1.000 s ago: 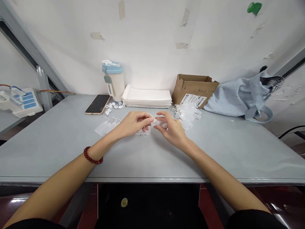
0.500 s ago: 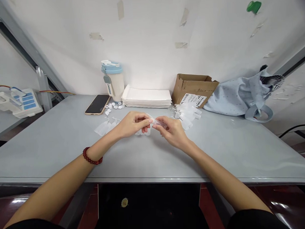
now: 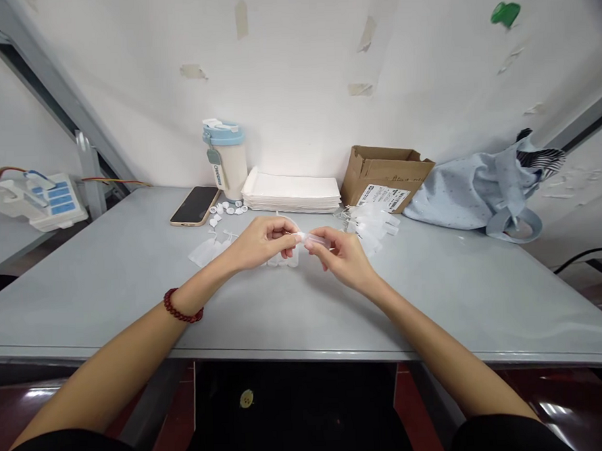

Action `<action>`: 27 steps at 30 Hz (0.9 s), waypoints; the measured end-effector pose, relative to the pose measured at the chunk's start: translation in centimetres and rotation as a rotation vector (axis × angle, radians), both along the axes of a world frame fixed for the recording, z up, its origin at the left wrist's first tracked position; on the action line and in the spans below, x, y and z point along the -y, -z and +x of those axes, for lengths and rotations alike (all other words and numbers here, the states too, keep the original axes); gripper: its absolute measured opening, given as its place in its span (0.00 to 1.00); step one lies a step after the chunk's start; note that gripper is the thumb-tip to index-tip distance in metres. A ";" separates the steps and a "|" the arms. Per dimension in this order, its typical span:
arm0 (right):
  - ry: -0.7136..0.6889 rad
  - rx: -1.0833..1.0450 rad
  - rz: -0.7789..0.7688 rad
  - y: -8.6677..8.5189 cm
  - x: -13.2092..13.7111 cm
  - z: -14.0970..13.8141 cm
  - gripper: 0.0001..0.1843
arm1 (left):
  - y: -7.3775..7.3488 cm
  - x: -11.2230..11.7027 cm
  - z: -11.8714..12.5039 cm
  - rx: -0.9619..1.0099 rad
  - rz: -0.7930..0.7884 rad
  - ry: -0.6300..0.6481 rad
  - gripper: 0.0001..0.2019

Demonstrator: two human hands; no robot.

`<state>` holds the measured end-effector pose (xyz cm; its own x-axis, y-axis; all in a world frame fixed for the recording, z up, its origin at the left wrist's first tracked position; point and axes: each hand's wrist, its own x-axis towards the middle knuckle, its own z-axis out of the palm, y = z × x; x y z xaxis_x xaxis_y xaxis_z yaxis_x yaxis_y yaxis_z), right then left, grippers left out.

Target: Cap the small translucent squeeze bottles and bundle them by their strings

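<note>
With my left hand (image 3: 269, 243) I am pinching one end of a small translucent piece (image 3: 318, 240), and my right hand (image 3: 342, 250) is gripping the other part of it. The thumb and forefinger of each hand are closing on it, probably because so small a thing needs holding from two sides. It is resting between my fingertips, above the table (image 3: 294, 318). Flat white pieces are lying on my left (image 3: 206, 252) and in a fuller pile on my right (image 3: 373, 226), perhaps so that both are staying within easy reach. Small white caps (image 3: 218, 222) are sitting loosely beside the phone (image 3: 196, 206).

The cup (image 3: 234, 167) is wearing its blue lid, therefore I am not seeing what is inside. The cardboard box (image 3: 383, 178) is standing with its top open, but its front wall is hiding the contents. From the mouth of the cloth bag (image 3: 460, 192), something striped (image 3: 540, 160) is showing.
</note>
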<state>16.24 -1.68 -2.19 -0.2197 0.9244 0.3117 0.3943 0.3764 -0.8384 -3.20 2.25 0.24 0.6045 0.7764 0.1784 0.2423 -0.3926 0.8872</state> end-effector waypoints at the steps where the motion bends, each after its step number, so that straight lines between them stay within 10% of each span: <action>1: 0.064 0.107 0.175 0.4 0.0 -0.1 0.16 | 0.0 -0.1 0.0 -0.008 -0.023 0.003 0.11; 5: 0.129 0.412 0.578 1.6 -0.5 -0.1 0.17 | -0.2 -0.3 -0.1 -0.026 -0.140 0.056 0.13; 10: 0.110 0.524 0.588 1.5 -0.3 0.1 0.22 | -0.4 -0.2 -0.3 -0.045 -0.152 0.152 0.17; 22: -0.183 -0.171 -0.481 -0.6 -0.3 0.3 0.25 | 0.0 0.0 -0.3 -0.262 0.078 0.169 0.19; 27: -0.195 -0.191 -0.520 -0.7 -1.1 1.0 0.23 | 0.7 -0.2 0.1 -0.240 0.126 0.098 0.18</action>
<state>17.24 -0.60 -1.51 -0.3852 0.9149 -0.1208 0.1827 -0.0527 -0.9818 -3.07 2.49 -0.46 0.7119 0.6933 0.1123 0.3952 -0.5276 0.7519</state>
